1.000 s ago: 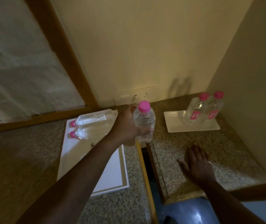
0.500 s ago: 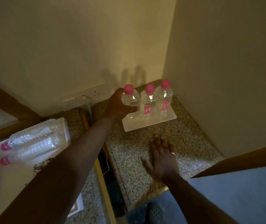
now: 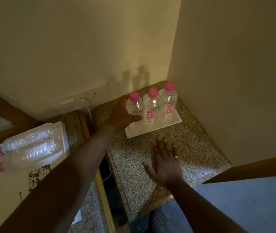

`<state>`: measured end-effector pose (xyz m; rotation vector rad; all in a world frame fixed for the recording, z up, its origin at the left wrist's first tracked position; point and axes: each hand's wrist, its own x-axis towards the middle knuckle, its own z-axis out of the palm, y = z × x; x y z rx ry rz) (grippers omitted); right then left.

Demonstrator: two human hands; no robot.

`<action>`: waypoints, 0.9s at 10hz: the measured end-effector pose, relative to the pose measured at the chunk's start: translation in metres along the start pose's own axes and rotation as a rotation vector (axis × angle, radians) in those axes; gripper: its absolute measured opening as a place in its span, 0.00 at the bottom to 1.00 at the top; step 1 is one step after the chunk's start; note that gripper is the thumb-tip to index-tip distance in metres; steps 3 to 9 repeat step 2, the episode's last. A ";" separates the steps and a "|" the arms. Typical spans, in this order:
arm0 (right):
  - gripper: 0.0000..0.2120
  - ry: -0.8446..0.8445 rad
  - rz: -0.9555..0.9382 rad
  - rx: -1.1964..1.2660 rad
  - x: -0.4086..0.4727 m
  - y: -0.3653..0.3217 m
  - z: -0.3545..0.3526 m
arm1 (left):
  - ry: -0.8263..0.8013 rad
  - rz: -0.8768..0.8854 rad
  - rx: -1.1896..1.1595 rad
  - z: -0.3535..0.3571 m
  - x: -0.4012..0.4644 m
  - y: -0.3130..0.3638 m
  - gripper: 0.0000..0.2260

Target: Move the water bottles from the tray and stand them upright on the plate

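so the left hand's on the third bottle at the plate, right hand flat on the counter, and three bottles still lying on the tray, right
Not quite: the head view shows two bottles lying on the tray, not three. The rest holds: the left hand grips the third bottle at the plate, and the right hand lies flat on the counter.

Speckled granite counter (image 3: 192, 145); wall socket (image 3: 83, 96) with white cable (image 3: 88, 109) plugged in.

Dim cream walls (image 3: 66, 39); speckled granite counter (image 3: 192, 148), wall socket (image 3: 90, 96)
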<state>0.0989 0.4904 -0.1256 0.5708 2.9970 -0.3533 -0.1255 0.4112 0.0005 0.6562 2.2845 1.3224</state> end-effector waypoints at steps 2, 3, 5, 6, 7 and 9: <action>0.41 0.022 0.009 0.010 0.001 -0.001 0.002 | 0.032 -0.043 -0.056 -0.003 -0.013 -0.008 0.41; 0.41 0.022 0.009 0.010 0.001 -0.001 0.002 | 0.032 -0.043 -0.056 -0.003 -0.013 -0.008 0.41; 0.41 0.022 0.009 0.010 0.001 -0.001 0.002 | 0.032 -0.043 -0.056 -0.003 -0.013 -0.008 0.41; 0.41 0.022 0.009 0.010 0.001 -0.001 0.002 | 0.032 -0.043 -0.056 -0.003 -0.013 -0.008 0.41; 0.41 0.022 0.009 0.010 0.001 -0.001 0.002 | 0.032 -0.043 -0.056 -0.003 -0.013 -0.008 0.41; 0.41 0.022 0.009 0.010 0.001 -0.001 0.002 | 0.032 -0.043 -0.056 -0.003 -0.013 -0.008 0.41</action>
